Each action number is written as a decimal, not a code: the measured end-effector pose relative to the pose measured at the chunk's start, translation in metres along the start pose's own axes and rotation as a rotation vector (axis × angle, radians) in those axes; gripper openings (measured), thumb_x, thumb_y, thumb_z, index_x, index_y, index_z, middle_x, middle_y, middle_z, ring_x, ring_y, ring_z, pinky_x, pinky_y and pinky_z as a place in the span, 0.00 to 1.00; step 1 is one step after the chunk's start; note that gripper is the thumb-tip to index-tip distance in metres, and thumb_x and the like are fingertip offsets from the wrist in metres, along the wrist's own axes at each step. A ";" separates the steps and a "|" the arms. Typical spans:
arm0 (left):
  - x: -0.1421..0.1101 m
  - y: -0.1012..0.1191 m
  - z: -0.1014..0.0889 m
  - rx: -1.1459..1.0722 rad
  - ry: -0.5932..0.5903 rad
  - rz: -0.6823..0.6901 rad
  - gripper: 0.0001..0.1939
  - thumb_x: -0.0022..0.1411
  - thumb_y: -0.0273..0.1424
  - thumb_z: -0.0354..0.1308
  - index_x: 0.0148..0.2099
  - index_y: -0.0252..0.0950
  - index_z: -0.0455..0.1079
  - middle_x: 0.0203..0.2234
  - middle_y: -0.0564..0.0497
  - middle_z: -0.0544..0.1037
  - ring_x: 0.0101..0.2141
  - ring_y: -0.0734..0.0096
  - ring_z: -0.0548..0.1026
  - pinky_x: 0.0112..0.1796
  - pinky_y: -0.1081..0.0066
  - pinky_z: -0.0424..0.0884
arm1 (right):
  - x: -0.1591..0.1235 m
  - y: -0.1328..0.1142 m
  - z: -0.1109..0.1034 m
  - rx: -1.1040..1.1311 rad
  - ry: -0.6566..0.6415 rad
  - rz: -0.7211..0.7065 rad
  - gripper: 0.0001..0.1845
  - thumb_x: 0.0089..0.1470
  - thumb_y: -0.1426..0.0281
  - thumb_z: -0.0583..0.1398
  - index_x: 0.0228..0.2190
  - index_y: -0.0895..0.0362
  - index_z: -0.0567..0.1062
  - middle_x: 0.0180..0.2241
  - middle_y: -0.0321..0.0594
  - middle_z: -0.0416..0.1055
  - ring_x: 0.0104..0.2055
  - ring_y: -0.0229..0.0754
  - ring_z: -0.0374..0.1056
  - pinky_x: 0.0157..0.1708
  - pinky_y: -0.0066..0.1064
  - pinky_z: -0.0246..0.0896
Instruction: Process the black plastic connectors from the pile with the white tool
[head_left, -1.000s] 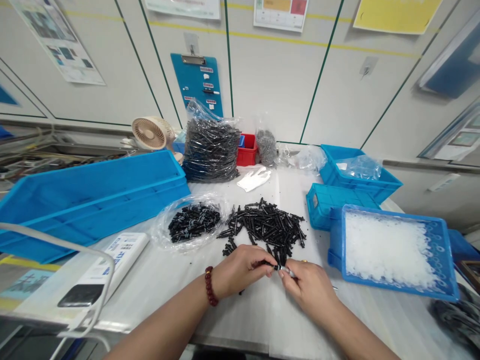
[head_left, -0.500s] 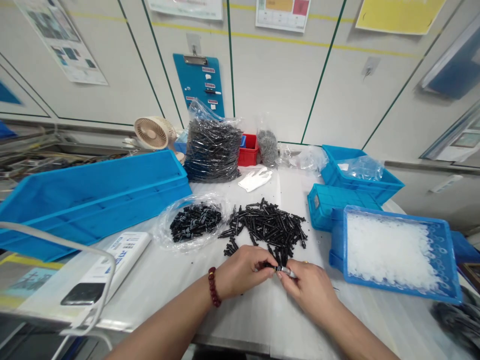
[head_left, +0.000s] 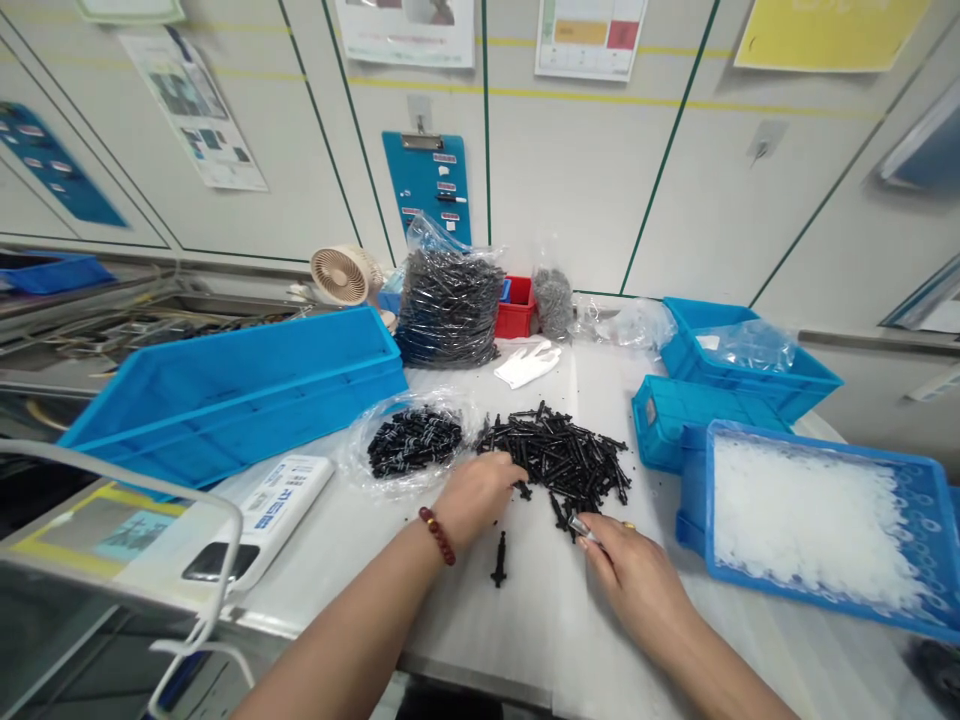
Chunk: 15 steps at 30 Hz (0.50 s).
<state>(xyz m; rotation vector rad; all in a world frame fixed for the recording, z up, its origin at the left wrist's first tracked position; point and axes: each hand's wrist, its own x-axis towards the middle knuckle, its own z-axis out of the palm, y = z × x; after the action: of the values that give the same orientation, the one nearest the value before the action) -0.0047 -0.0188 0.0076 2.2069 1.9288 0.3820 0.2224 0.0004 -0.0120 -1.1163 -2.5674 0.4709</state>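
My left hand [head_left: 478,492], a beaded bracelet at its wrist, reaches to the near left edge of a pile of slim black plastic parts [head_left: 574,455]. Its fingers are closed, and whatever they hold is hidden; a black part shows just under the fingertips. My right hand [head_left: 634,565], with a ring on one finger, grips a short silver cylindrical tool [head_left: 582,528] at the pile's near edge. A single black part [head_left: 500,560] lies on the table between my forearms. Left of the pile, a clear plastic bag [head_left: 360,465] holds black parts with pale rings [head_left: 416,440].
On the right stands a blue bin [head_left: 694,540] of translucent white rings [head_left: 810,510], with teal boxes [head_left: 709,415] behind. A long blue bin [head_left: 247,400], a white scale [head_left: 281,505] and a cable [head_left: 232,560] are left. A full bag [head_left: 450,310] and white glove [head_left: 527,364] lie behind.
My hands were together, working on a black part with the silver tool. They have separated, the left moving up-left to the pile's edge. The single black part on the table is now visible.
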 end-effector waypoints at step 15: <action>-0.008 0.017 -0.004 -0.612 0.138 0.001 0.05 0.59 0.28 0.48 0.34 0.35 0.64 0.27 0.53 0.70 0.27 0.75 0.67 0.30 0.76 0.62 | -0.001 -0.006 -0.010 0.073 -0.030 0.041 0.16 0.55 0.73 0.46 0.40 0.59 0.71 0.32 0.43 0.72 0.33 0.44 0.67 0.30 0.30 0.57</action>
<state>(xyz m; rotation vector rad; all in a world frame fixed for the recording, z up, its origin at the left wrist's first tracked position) 0.0094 -0.0289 0.0158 1.8096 1.5795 0.9937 0.2227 -0.0025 -0.0007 -1.1467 -2.5356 0.5908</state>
